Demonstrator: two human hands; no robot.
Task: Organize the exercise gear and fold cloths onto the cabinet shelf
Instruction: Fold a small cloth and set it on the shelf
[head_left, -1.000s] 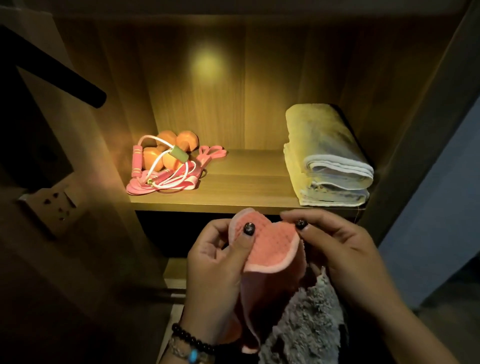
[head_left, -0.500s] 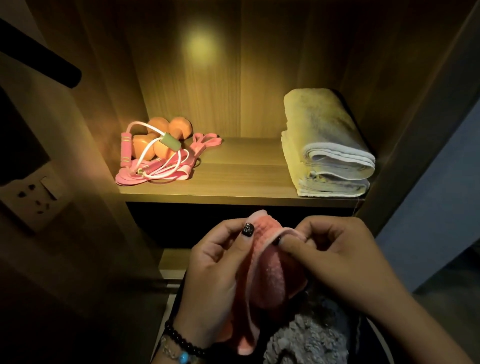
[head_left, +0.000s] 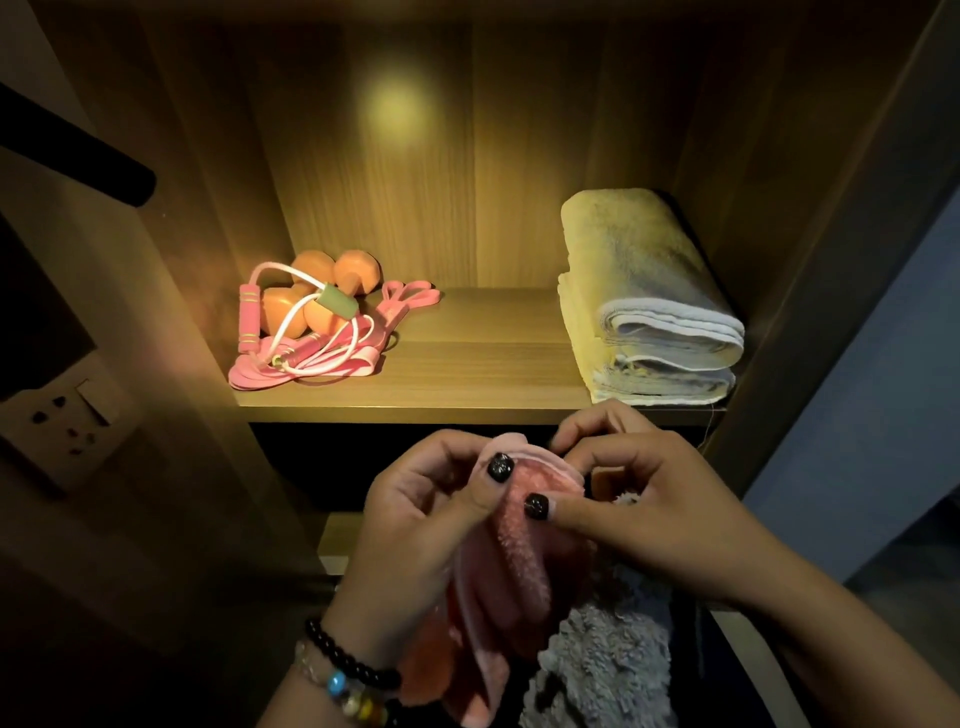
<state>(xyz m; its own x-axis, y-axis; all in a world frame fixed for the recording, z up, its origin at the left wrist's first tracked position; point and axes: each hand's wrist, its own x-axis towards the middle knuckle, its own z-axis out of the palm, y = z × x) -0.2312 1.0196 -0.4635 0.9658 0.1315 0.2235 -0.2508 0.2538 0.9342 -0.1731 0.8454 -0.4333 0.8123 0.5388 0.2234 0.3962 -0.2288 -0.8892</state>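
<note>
A pink cloth (head_left: 519, 545) hangs bunched between the two hands, in front of and below the cabinet shelf (head_left: 467, 374). The left hand (head_left: 421, 525) pinches its upper edge with thumb against curled fingers; the right hand (head_left: 644, 499) pinches the same edge just beside it — the two thumbs nearly touch. A shaggy grey cloth (head_left: 602, 665) hangs below the right hand, beside the pink one; what holds it is hidden.

On the lit shelf, at the right end, lies a stack of folded towels (head_left: 649, 306), pale yellow and white. At the left end sit orange dumbbells (head_left: 311, 296) with a pink jump rope (head_left: 296, 338) draped over them and pink bands (head_left: 400, 306) alongside. A beaded bracelet (head_left: 348, 670) circles the left wrist.
</note>
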